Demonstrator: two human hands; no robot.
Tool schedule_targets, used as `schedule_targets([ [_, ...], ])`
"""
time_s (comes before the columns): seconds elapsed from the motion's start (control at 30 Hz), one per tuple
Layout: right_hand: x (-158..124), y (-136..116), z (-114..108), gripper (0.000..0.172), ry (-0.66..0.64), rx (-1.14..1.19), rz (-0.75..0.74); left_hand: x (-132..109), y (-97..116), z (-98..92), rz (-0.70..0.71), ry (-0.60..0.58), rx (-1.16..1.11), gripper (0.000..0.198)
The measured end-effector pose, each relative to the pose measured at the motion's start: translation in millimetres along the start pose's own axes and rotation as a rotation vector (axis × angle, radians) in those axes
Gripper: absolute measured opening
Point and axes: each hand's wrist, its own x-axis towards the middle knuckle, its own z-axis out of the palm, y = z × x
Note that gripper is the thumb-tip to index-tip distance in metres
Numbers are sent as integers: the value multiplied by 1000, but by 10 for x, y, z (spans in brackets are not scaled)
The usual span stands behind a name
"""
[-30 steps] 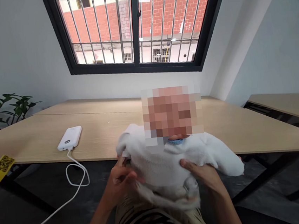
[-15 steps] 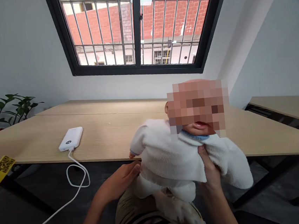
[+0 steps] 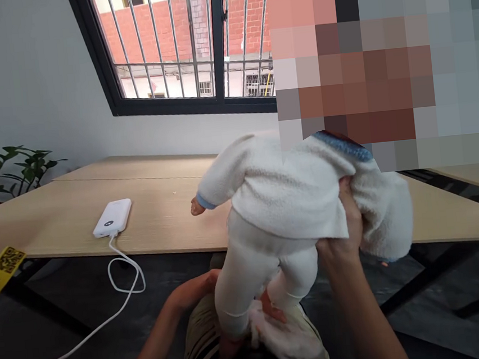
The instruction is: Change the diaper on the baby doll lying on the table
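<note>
A baby doll (image 3: 292, 197) in a white fleece jacket with a blue collar and white trousers is held up over my lap. It leans to the right, its head blurred out at upper right. My right hand (image 3: 348, 225) is closed round the side of its body, under the arm. My left hand (image 3: 213, 278) is beside the doll's leg at the left, with its fingers hidden behind it. Below the doll's feet, a crumpled white cloth (image 3: 286, 333) lies on my lap.
A wooden table (image 3: 163, 221) stretches ahead, with a white power bank (image 3: 114, 217) on it. Its white cable (image 3: 109, 322) hangs over the front edge. A yellow tag (image 3: 1, 278) hangs at left, near a potted plant (image 3: 22, 169). A barred window (image 3: 159, 46) is behind.
The doll has risen and tilted to the right, and its legs now show. My right hand has moved up with it. My left hand's fingers have gone out of sight behind the leg.
</note>
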Motion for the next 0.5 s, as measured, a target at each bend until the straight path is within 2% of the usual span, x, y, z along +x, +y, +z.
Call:
schedule_targets([
  [0.07,113,-75,71,42,-11,-16,-49,23,39,-100,-78,-177,-118,91],
  [0.13,210,-99,130,42,-49,3,-68,119,145,-221,-13,-187,-236,96],
  [0.17,251,-90,156,42,-74,19,-68,193,220,-280,52,-142,-280,98],
  [0.23,320,-32,203,44,-96,33,-60,379,403,-383,170,22,-306,101],
  [0.33,408,112,286,46,-84,-15,-41,700,716,-473,315,205,-245,99],
  [0.43,512,249,413,51,-134,3,-1,993,1008,-516,438,312,-205,87],
  [0.5,588,308,523,53,-101,-85,19,1152,1157,-553,426,356,-203,82],
])
